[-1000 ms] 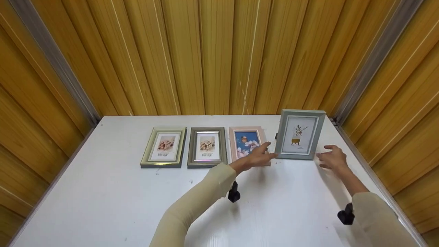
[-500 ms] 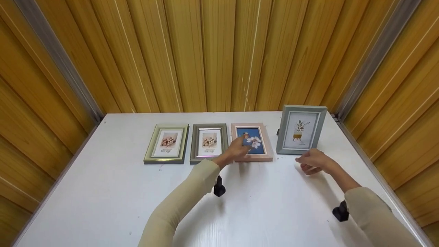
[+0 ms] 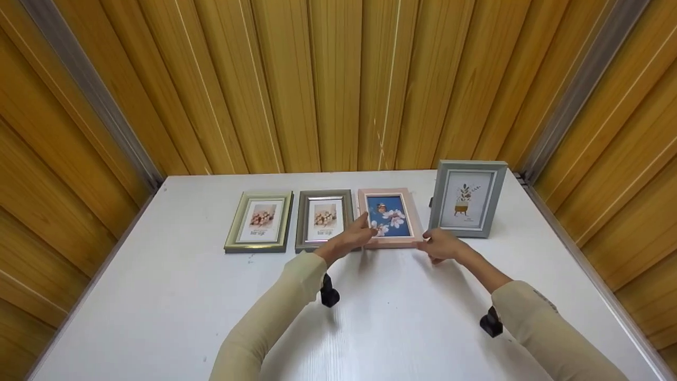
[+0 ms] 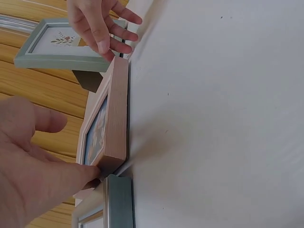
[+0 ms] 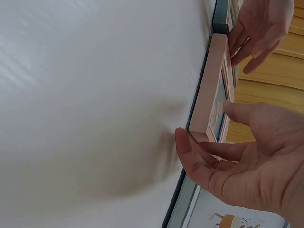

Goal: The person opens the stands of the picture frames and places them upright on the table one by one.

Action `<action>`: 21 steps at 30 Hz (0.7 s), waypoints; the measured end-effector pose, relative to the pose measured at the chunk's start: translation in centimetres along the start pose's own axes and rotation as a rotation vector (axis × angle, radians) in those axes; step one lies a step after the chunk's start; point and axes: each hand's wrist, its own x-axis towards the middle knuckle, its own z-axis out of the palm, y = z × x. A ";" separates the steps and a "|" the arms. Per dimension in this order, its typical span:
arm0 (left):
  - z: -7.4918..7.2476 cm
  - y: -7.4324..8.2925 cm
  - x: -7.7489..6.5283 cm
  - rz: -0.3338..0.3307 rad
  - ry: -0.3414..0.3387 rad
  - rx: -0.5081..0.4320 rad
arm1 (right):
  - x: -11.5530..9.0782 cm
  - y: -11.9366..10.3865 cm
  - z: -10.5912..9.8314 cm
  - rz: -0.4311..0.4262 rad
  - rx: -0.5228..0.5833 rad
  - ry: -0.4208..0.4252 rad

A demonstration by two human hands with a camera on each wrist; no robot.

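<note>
A pink photo frame (image 3: 414, 218) with a blue flower picture lies flat on the white table, third in a row. My left hand (image 3: 346, 241) is at its left edge, one fingertip right at the near corner in the left wrist view and another finger extended above the frame. At its right near corner is my right hand (image 3: 443, 246); in the right wrist view the fingers (image 5: 222, 150) reach along the side and the thumb points over the picture. Neither hand grips the frame. A grey-green photo frame (image 3: 440, 203) stands upright just behind my right hand.
Left of the pink frame lie a grey-brown photo frame (image 3: 303, 222) and a pale gold photo frame (image 3: 236, 225), both flat. The white table (image 3: 402, 328) meets yellow wood-look panels (image 3: 338, 95) at the back. A black device hangs under each wrist.
My left hand has drawn back leftward across the pink frame to its left edge. My right hand has moved left from the upright frame's right side to the pink frame's corner.
</note>
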 end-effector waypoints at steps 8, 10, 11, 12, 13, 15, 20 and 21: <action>0.6 -0.5 0.5 0.019 -0.011 -0.112 | 1.1 0.1 1.5 -0.034 -0.040 0.094; 0.8 -0.6 0.7 0.033 -0.029 -0.144 | 1.2 0.0 1.8 -0.055 -0.054 0.127; 0.8 -0.6 0.7 0.035 -0.039 -0.163 | 1.3 0.0 1.9 -0.070 -0.065 0.140; 0.8 -0.6 0.8 0.036 -0.042 -0.182 | 1.4 -0.1 2.1 -0.082 -0.067 0.150; 0.9 -0.5 0.8 0.035 -0.039 -0.196 | 1.4 -0.2 2.2 -0.096 -0.068 0.158; 1.0 -0.3 0.9 0.025 -0.038 -0.231 | 1.4 -0.4 2.3 -0.108 -0.061 0.168; 1.1 0.7 0.7 -0.042 0.022 -0.254 | 1.4 -0.5 1.9 -0.074 0.001 0.196; 1.1 0.9 0.7 -0.055 0.046 -0.253 | 1.5 -0.4 1.8 -0.068 0.015 0.217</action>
